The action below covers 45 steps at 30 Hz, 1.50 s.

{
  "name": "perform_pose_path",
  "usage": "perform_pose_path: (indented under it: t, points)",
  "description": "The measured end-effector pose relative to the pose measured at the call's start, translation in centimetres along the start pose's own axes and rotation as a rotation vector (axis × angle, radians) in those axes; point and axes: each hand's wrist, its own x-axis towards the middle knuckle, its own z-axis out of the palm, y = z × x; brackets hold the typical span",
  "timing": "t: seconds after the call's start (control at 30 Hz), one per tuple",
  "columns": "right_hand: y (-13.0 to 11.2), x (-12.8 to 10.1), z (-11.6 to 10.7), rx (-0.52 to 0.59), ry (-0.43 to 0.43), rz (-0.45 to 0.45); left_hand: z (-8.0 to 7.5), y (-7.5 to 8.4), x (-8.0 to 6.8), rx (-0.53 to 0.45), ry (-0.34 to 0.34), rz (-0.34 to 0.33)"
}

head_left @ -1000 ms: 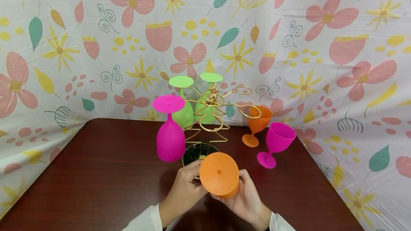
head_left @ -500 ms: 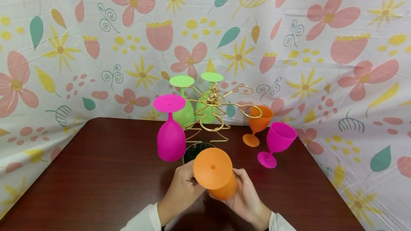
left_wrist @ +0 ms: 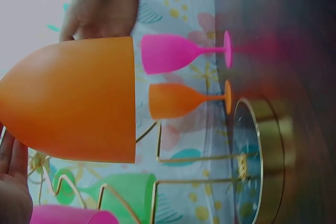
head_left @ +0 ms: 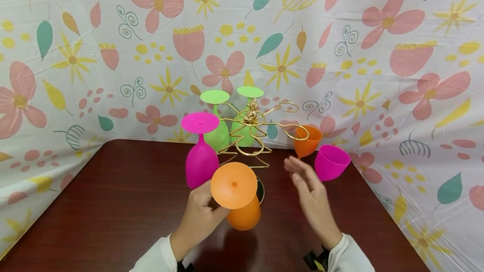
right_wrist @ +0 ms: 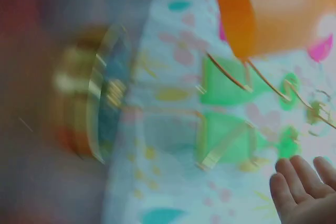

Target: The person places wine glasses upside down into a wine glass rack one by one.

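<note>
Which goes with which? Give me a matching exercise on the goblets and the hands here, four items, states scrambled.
1 front orange goblet
2 green goblets
3 right hand
4 upright pink goblet

A stands on the table
B held upside down by the left hand
C open, holding nothing
D hang upside down on the gold rack

Pairs: 1-B, 2-D, 3-C, 4-A

Up close, a big orange goblet point(left_wrist: 73, 100) fills the left of the view, lying sideways with its open rim facing right. The left hand point(left_wrist: 13, 187) shows at the bottom left corner, touching its bowl. Beyond it stand a pink goblet point(left_wrist: 181, 52) and a smaller-looking orange goblet point(left_wrist: 181, 99) on the dark table point(left_wrist: 304, 35). The gold wire rack point(left_wrist: 210, 171) holds a green goblet point(left_wrist: 123, 195). Another hand point(left_wrist: 102, 3) hangs above.
</note>
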Motion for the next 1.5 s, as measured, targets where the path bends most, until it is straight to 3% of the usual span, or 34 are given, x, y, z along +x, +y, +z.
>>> perform_pose_path:
  t: [0.2, 0.4, 0.67, 0.87, 1.07, 1.37, 1.5]
  points:
    - [-1.9, 2.2, -2.0, 0.023, 0.128, -0.081, -1.2, 0.0, 0.3, 0.026, 0.030, -0.018]
    - [-2.7, 3.7, -2.9, -0.061, 0.143, -0.241, -2.0, 0.1, 0.9, 0.033, 0.062, -0.007]
    - [-6.5, 4.7, -1.6, -0.241, 0.167, -0.490, -2.8, 0.3, 2.2, 0.040, 0.095, -0.036]
    - [-7.0, 5.7, -1.1, -0.317, 0.152, -0.619, -3.0, 0.5, 3.0, -0.006, 0.116, -0.066]
    - [-7.2, 6.1, -0.8, -0.346, 0.153, -0.688, -2.9, 0.6, 3.8, -0.023, 0.107, -0.130]
    - [-7.1, 6.3, -0.9, -0.357, 0.156, -0.710, -2.2, 0.4, 5.2, -0.061, 0.121, -0.239]
    - [-7.0, 6.4, -0.9, -0.347, 0.159, -0.709, -1.7, 0.3, 6.0, -0.094, 0.119, -0.254]
